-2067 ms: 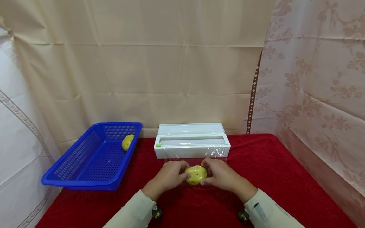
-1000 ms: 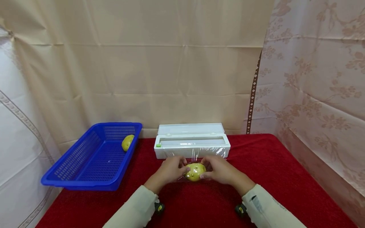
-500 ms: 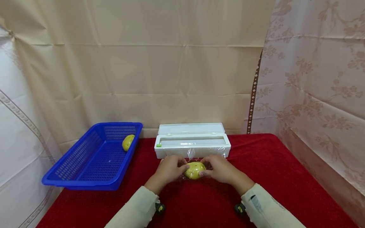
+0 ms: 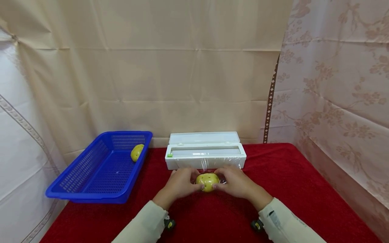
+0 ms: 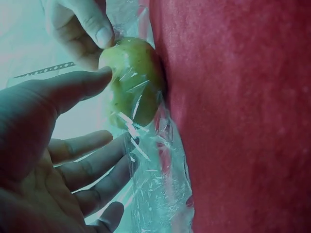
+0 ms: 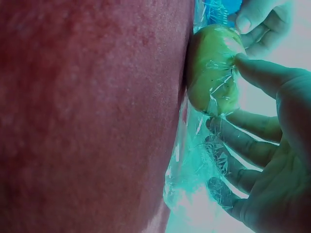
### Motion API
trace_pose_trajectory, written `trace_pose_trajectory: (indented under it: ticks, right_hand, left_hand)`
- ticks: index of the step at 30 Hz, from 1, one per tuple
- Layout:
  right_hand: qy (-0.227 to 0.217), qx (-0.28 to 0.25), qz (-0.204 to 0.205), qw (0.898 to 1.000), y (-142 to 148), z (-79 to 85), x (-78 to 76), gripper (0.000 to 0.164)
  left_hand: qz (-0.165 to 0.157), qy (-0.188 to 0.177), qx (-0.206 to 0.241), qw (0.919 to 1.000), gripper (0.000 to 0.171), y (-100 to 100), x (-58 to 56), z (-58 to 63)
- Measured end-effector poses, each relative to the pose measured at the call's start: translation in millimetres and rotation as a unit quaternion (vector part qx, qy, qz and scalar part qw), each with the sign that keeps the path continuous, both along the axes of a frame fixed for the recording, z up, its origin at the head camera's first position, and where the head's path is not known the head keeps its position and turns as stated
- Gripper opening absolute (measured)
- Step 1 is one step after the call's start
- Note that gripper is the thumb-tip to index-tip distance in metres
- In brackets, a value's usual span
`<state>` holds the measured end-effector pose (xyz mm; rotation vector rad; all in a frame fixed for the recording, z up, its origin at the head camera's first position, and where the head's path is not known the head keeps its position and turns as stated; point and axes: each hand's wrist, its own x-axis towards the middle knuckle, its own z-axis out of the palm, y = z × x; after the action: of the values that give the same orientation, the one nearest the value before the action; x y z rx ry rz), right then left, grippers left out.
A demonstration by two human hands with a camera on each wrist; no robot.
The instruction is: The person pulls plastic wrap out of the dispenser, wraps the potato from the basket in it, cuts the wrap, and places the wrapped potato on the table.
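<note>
A yellow potato (image 4: pixel 207 182) lies on the red cloth under clear cling film (image 5: pixel 163 194), which stretches from the front of the white cling film dispenser (image 4: pixel 206 162). My left hand (image 4: pixel 180 184) grips the potato's left end, its thumb on the near side and its fingers behind. On the other end, my right hand (image 4: pixel 235 182) holds it the same way. Both wrist views show the thumbs against the wrapped potato (image 6: pixel 216 73), with fingers touching the loose film beside it. The potato's far side is hidden in the head view.
A blue plastic basket (image 4: pixel 86 195) stands on the left, with another potato (image 4: pixel 137 153) against its right wall. Behind the dispenser its white lid (image 4: pixel 204 137) stands raised. A beige curtain (image 4: pixel 182 84) hangs behind the red-covered table (image 4: pixel 288 189).
Between my hands the potato has turned and shifted slightly toward the dispenser, then back a little in the last half second. The film has bunched into creases at the dispenser's front.
</note>
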<state>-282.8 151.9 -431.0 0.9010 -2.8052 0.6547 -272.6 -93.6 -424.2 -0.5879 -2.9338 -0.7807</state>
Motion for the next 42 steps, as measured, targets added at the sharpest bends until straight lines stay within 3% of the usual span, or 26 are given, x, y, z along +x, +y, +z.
trace_pose_trajectory:
  ticks: [4, 8, 13, 18, 24, 27, 31, 36, 42]
  right_hand:
    - [0.011, 0.0, -0.004, 1.0, 2, -1.3, 0.9, 0.046]
    - [0.008, -0.007, -0.002, 1.0, 4, 0.9, 2.6, 0.048]
    - [-0.012, -0.014, 0.004, 1.0, 3, 6.0, 4.4, 0.049]
    - [-0.013, -0.015, 0.014, 1.0, 1, 8.5, 5.2, 0.047]
    - [-0.005, -0.014, 0.027, 1.0, -4, 11.5, 5.7, 0.046]
    - [0.012, -0.005, 0.036, 0.999, -8, 14.6, 3.1, 0.043]
    - [0.015, -0.005, 0.05, 0.999, -17, 26.7, -2.7, 0.039]
    - [0.001, -0.01, 0.058, 0.998, -40, 46.2, -16.6, 0.035]
    - [0.006, 0.003, 0.05, 0.999, -76, 57.5, -41.8, 0.025]
  left_hand:
    - [0.003, -0.011, 0.005, 0.9999, 0.048, -3, 0.6, 0.5]
    - [0.003, -0.012, 0.012, 0.9998, 0.039, -8, -0.4, 4.0]
    - [0.006, 0.014, 0.04, 0.9991, 0.023, -17, -3.5, 10.7]
    - [0.086, 0.038, 0.088, 0.9916, 0.023, -31, -13.0, 15.6]
    - [0.199, 0.095, 0.132, 0.9664, 0.044, -51, -30.5, 15.9]
    - [0.226, 0.104, 0.156, 0.9559, 0.06, -60, -37.2, 11.6]
    - [0.215, 0.082, 0.193, 0.9538, 0.069, -67, -42.2, 5.3]
    - [0.205, 0.05, 0.216, 0.9533, 0.066, -69, -45.7, -2.7]
    - [0.208, 0.049, 0.231, 0.9494, 0.058, -70, -49.8, -11.3]
